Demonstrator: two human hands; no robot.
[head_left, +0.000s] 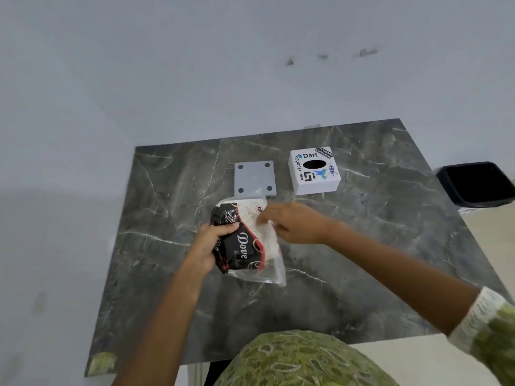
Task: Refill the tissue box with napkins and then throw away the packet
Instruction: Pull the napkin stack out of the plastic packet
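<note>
With the left hand (211,243) in a closed grip on the packet (245,240) at desk (362,260) centre and the right hand (292,222) pinching napkins inside, the box (315,170) at one o'clock, the thin plastic may tear, spilling napkins.

Dark grey marble-look table (362,246) with pale veins, set against a wall, bearing a flat grey square plate (255,178) with four corner holes and, just right of it but apart, a white stickered tissue box (315,174), oval opening up.
</note>
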